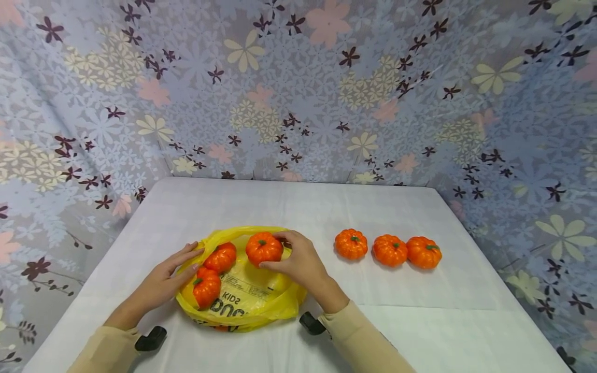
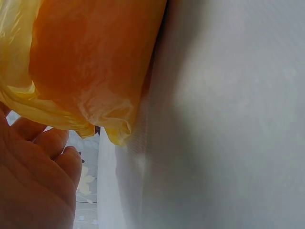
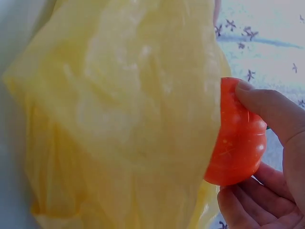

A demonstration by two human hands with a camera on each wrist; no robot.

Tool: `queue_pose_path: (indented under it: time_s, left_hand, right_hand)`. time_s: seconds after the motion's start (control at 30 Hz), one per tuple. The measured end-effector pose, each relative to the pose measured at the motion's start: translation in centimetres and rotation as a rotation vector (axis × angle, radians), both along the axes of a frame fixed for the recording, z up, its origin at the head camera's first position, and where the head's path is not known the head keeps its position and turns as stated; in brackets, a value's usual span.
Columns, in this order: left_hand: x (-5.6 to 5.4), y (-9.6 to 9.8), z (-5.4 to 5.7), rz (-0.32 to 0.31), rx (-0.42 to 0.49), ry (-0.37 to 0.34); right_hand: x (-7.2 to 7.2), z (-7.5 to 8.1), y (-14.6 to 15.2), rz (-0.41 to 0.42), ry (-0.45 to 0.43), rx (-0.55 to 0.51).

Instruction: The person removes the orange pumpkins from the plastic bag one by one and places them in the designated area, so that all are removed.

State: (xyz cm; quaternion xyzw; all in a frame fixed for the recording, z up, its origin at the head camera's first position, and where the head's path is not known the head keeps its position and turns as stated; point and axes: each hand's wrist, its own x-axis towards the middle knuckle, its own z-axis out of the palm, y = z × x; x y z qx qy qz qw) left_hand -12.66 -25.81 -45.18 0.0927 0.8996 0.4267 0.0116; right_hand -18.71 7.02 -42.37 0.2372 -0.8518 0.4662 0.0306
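A yellow plastic bag (image 1: 252,290) with dark print lies with its mouth spread wide on the table. Two small orange pumpkins (image 1: 207,287) with green stems are inside its left part. My left hand (image 1: 163,280) holds the bag's left rim, thumb over the edge; the left wrist view shows its fingers (image 2: 66,162) beside the yellow film. My right hand (image 1: 303,261) grips another orange pumpkin (image 1: 264,248) between thumb and fingers, over the bag's opening. In the right wrist view, the bag's side partly hides this pumpkin (image 3: 238,138).
To the right of the bag, three more orange pumpkins (image 1: 351,244) sit in a row on the white-covered table (image 1: 396,321). Flowered cloth (image 1: 298,93) stands behind the table and along both sides. Black wrist mounts (image 1: 151,339) are by both sleeves.
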Motion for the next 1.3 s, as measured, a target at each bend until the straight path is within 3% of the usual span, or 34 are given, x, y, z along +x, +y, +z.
queue_pose_path:
  time_s: [0.6,0.93,1.3]
  left_hand:
    - [0.0,0.1,0.0,0.007,-0.011,-0.009]
    - [0.0,0.1,0.1,0.005,-0.002,-0.019]
    - [-0.2,0.0,-0.1,-0.005,0.001,0.003]
  right_hand:
    - [-0.4,0.9,5.8,-0.149,-0.014,-0.058]
    - [0.9,0.1,10.5,-0.245,-0.042,-0.023]
    - [2.2,-0.1,14.8,-0.292,-0.029,0.013]
